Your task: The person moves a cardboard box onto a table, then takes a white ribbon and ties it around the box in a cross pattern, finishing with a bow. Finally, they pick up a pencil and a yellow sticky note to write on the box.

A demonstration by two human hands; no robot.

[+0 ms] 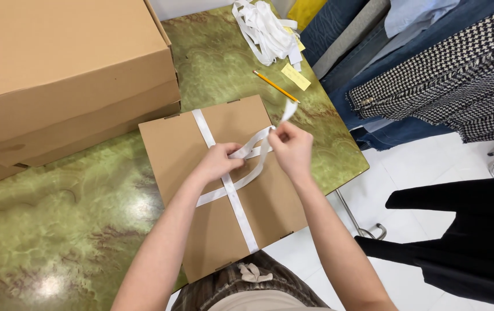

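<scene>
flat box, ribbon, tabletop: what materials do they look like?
Flat box: brown corrugated cardboard by the look, matte, with slotted tabs at its edges.
Ribbon: white woven fabric tape, probably cotton or polyester; it lies flat and limp, pinched by the left hand and right hand.
Tabletop: green marble-look surface, glossy with lamp glare; stone or laminate, cannot tell.

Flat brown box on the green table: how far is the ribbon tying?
White ribbon already crosses the flat brown box lengthwise and crosswise. In hand: left hand pins the crossing, right hand pinches the loose end. No bow or finished knot shows yet.
</scene>
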